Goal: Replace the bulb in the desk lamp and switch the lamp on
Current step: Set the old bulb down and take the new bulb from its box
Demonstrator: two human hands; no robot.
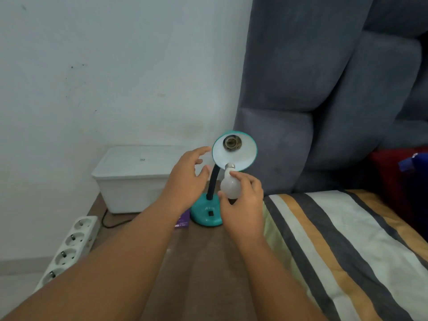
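Observation:
A teal desk lamp stands on a brown surface, its base (206, 215) carrying a black switch. Its shade (240, 156) is tilted toward me, white inside, and the socket (231, 142) in it holds no bulb. My right hand (243, 200) grips a white bulb (230, 186) just below the shade's rim, metal screw cap pointing up at the shade. My left hand (187, 179) hovers with fingers spread beside the shade's left edge and the black neck (212, 181), holding nothing.
A white lidded plastic box (132, 179) sits against the wall behind the lamp. A white power strip (69, 246) lies at the left with a black cable. A small purple box (183, 220) lies beside the base. A striped bed cover (335, 246) and grey padded headboard (324, 89) fill the right.

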